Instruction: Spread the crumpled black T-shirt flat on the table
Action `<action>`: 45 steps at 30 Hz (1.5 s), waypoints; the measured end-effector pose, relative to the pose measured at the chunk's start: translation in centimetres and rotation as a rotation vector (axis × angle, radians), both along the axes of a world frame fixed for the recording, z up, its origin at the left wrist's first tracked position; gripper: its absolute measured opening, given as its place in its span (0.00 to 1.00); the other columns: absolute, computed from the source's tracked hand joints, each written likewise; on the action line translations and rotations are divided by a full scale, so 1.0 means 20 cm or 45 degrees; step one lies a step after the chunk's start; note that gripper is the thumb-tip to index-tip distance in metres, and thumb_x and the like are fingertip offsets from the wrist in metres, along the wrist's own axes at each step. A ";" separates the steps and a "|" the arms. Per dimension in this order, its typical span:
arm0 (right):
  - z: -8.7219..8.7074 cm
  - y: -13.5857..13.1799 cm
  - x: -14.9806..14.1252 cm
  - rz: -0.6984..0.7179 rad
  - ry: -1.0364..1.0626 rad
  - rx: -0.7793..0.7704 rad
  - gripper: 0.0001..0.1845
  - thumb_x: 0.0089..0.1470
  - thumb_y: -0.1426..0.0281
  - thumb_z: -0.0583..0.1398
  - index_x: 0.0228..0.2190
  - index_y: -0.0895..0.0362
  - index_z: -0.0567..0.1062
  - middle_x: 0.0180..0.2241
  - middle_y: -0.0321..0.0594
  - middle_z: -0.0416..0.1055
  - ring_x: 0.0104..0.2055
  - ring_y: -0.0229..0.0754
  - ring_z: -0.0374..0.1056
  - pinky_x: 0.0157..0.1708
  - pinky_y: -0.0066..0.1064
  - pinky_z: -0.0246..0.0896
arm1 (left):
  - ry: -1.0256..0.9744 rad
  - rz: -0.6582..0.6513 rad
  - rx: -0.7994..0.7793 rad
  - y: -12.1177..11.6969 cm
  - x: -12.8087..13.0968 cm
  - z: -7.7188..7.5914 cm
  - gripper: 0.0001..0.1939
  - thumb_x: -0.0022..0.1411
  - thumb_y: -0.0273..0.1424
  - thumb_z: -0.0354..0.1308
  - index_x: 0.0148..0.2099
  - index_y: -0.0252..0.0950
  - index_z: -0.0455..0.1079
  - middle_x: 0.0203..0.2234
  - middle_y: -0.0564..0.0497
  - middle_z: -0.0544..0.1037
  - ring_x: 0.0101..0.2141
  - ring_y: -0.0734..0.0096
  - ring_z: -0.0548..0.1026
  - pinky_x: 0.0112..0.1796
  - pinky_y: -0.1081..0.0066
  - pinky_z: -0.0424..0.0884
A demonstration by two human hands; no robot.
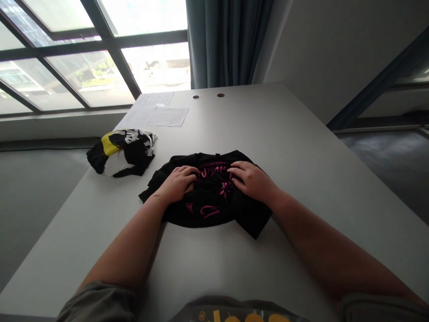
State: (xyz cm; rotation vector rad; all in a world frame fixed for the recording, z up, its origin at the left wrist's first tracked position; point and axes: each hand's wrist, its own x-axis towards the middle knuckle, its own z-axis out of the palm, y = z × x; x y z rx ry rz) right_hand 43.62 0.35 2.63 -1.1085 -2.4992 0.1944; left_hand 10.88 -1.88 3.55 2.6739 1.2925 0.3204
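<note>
The black garment with pink lettering (209, 201) lies bunched mid-table (301, 147). Left hand (177, 182) and right hand (251, 179) press on it, fingers curled into the fabric. Smoothing outward evenly would probably flatten it best. Another bundled garment (122, 152) sits well apart.

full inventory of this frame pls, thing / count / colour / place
black garment with pink print: 1, black and pink, bunched at table centre under both hands
black, yellow and white garment: 1, crumpled, left part of table
paper sheets: about 3, white, far left of table by window
cable holes: 2, far table edge
table: 1, light grey
curtain: 1, blue-grey, behind table
window: dark frame, upper left
left hand: resting on black garment
right hand: resting on black garment
</note>
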 end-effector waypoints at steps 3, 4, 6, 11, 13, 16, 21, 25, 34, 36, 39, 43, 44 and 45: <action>-0.06 -0.01 -0.05 0.154 -0.018 -0.138 0.16 0.63 0.68 0.60 0.51 0.55 0.80 0.55 0.49 0.74 0.56 0.53 0.68 0.58 0.46 0.63 | -0.075 -0.066 -0.203 -0.01 0.02 0.03 0.15 0.63 0.26 0.50 0.46 0.40 0.76 0.49 0.48 0.81 0.51 0.61 0.76 0.58 0.58 0.67; -0.07 0.00 -0.06 0.180 -0.030 -0.172 0.14 0.63 0.69 0.61 0.47 0.55 0.81 0.52 0.48 0.76 0.54 0.53 0.69 0.57 0.46 0.64 | -0.089 -0.060 -0.263 -0.01 0.03 0.04 0.15 0.62 0.27 0.49 0.44 0.39 0.76 0.44 0.48 0.82 0.46 0.61 0.77 0.54 0.61 0.69; -0.09 0.01 -0.05 0.224 -0.023 -0.223 0.09 0.61 0.71 0.61 0.41 0.56 0.82 0.48 0.47 0.78 0.49 0.52 0.69 0.54 0.45 0.65 | -0.110 -0.030 -0.344 -0.01 0.04 0.05 0.12 0.62 0.28 0.48 0.38 0.39 0.74 0.33 0.50 0.80 0.38 0.63 0.76 0.45 0.65 0.70; -0.03 0.04 -0.01 0.350 0.127 -0.437 0.06 0.61 0.70 0.61 0.35 0.55 0.80 0.40 0.44 0.78 0.45 0.48 0.70 0.51 0.39 0.64 | -0.158 0.002 -0.575 -0.03 0.07 0.10 0.14 0.67 0.34 0.48 0.30 0.38 0.67 0.24 0.54 0.72 0.28 0.70 0.68 0.35 0.69 0.63; 0.02 0.03 0.01 0.379 0.123 -0.653 0.09 0.62 0.66 0.61 0.37 0.55 0.80 0.38 0.42 0.78 0.42 0.45 0.71 0.46 0.36 0.64 | -0.149 0.008 -0.727 -0.05 0.10 0.14 0.15 0.68 0.37 0.48 0.30 0.38 0.67 0.24 0.55 0.71 0.28 0.71 0.68 0.34 0.70 0.61; 0.09 0.00 0.02 0.447 -0.026 -1.006 0.13 0.62 0.60 0.61 0.36 0.57 0.79 0.34 0.38 0.76 0.35 0.41 0.69 0.37 0.31 0.61 | -0.051 -0.040 -0.894 -0.10 0.16 0.20 0.17 0.69 0.39 0.49 0.30 0.38 0.68 0.23 0.55 0.71 0.27 0.72 0.67 0.32 0.70 0.60; 0.18 -0.06 0.00 0.624 -0.165 -1.571 0.17 0.57 0.55 0.64 0.37 0.57 0.76 0.32 0.37 0.76 0.33 0.40 0.70 0.34 0.29 0.62 | 0.108 -0.164 -0.927 -0.19 0.26 0.28 0.15 0.69 0.41 0.52 0.31 0.40 0.70 0.21 0.56 0.69 0.24 0.73 0.64 0.29 0.69 0.57; 0.21 -0.08 -0.04 0.275 0.021 -1.318 0.18 0.61 0.52 0.59 0.33 0.55 0.73 0.27 0.35 0.73 0.28 0.39 0.67 0.30 0.30 0.59 | -0.057 -0.021 -0.653 -0.19 0.29 0.24 0.15 0.70 0.41 0.52 0.33 0.41 0.71 0.22 0.56 0.73 0.24 0.72 0.67 0.29 0.70 0.60; 0.02 0.01 -0.04 -0.588 -0.380 -0.447 0.19 0.65 0.59 0.58 0.53 0.53 0.73 0.41 0.47 0.81 0.39 0.51 0.75 0.36 0.35 0.59 | -0.284 0.357 -0.051 -0.02 0.20 -0.06 0.20 0.72 0.34 0.50 0.63 0.40 0.67 0.63 0.46 0.73 0.63 0.60 0.69 0.66 0.56 0.65; 0.00 0.02 -0.04 -0.542 -0.413 -0.474 0.16 0.64 0.59 0.59 0.50 0.52 0.74 0.40 0.46 0.81 0.40 0.52 0.75 0.36 0.36 0.59 | -0.151 0.267 -0.170 0.00 0.19 -0.10 0.24 0.73 0.37 0.49 0.67 0.40 0.64 0.68 0.47 0.67 0.68 0.60 0.64 0.69 0.55 0.60; 0.00 0.01 -0.04 -0.542 -0.399 -0.461 0.13 0.63 0.59 0.59 0.46 0.51 0.75 0.38 0.43 0.80 0.39 0.50 0.75 0.34 0.35 0.57 | 0.000 0.252 -0.247 0.01 0.19 -0.14 0.26 0.75 0.41 0.46 0.70 0.40 0.63 0.72 0.48 0.61 0.71 0.59 0.59 0.71 0.53 0.55; 0.00 0.01 -0.04 -0.572 -0.366 -0.440 0.13 0.63 0.59 0.58 0.44 0.52 0.76 0.37 0.43 0.80 0.38 0.50 0.73 0.34 0.35 0.56 | 0.076 0.305 -0.278 0.01 0.21 -0.15 0.28 0.75 0.45 0.44 0.72 0.46 0.60 0.75 0.52 0.54 0.73 0.57 0.53 0.72 0.48 0.50; -0.01 0.01 -0.04 -0.573 -0.357 -0.418 0.12 0.63 0.59 0.59 0.43 0.52 0.77 0.37 0.44 0.79 0.38 0.50 0.73 0.35 0.35 0.57 | 0.089 0.315 -0.288 0.01 0.21 -0.15 0.28 0.75 0.46 0.44 0.72 0.48 0.59 0.75 0.53 0.53 0.74 0.56 0.51 0.72 0.46 0.49; -0.02 0.03 -0.03 -0.566 -0.348 -0.385 0.12 0.63 0.60 0.59 0.43 0.52 0.77 0.38 0.44 0.79 0.40 0.50 0.72 0.37 0.35 0.58 | 0.101 0.324 -0.297 0.01 0.22 -0.15 0.29 0.75 0.47 0.43 0.73 0.49 0.58 0.75 0.53 0.51 0.74 0.54 0.50 0.72 0.45 0.48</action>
